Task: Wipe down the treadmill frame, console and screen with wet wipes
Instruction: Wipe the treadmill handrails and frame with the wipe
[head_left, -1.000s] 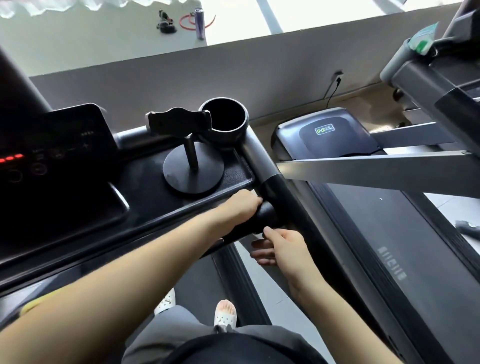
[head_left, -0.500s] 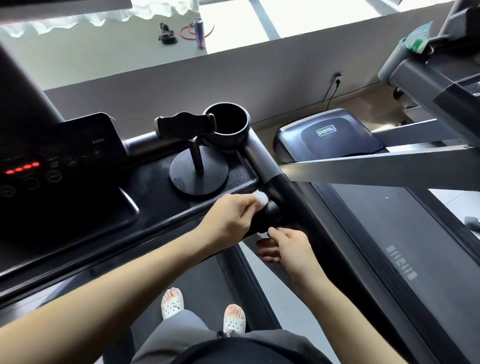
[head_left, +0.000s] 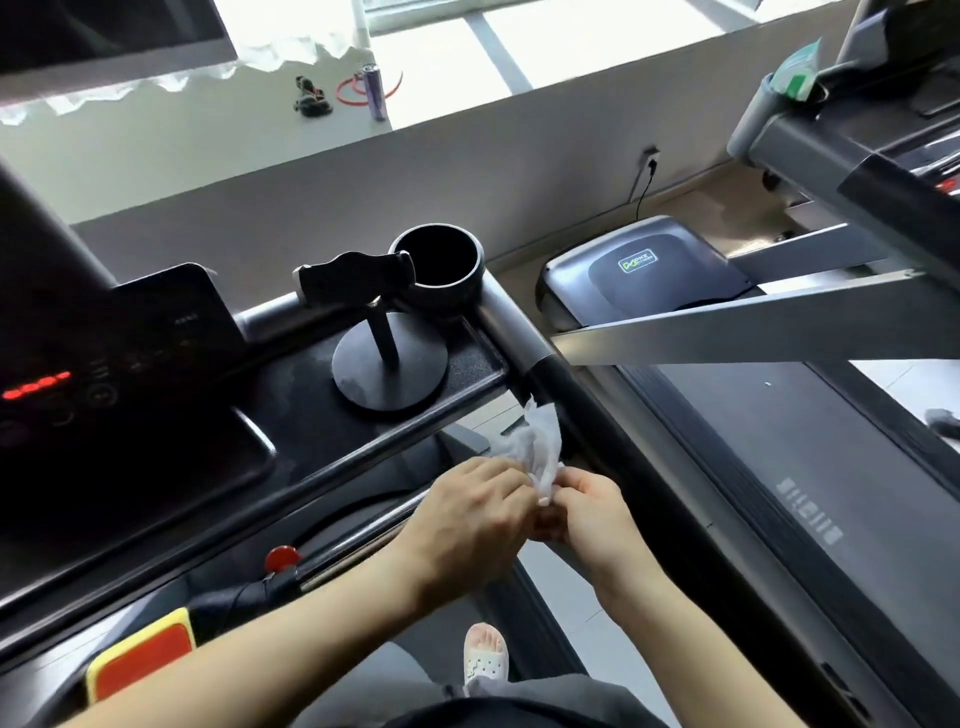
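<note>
**Item 1, wet wipe** (head_left: 540, 449): white and crumpled, lying on no surface. It stands up from my fingertips at 12 o'clock of both hands. Its top is near the dark handrail (head_left: 563, 387); I cannot tell whether it touches.

**Item 2, left hand** (head_left: 475, 512): fingers curled, pinching the wipe's lower edge from 9 o'clock.

**Item 3, right hand** (head_left: 592, 512): pinching the same edge from 3 o'clock, close against the left.

**Step, as I judge it:** re-folding the wipe; no wiping under way.

**Next move, as I judge it:**
- Turn a clean face outward and keep the wipe in one hand.
- Press it flat on the handrail at 12 o'clock or the console tray (head_left: 467, 364) at 10 o'clock.
- Work around the phone stand (head_left: 389, 364) on the tray.
</note>
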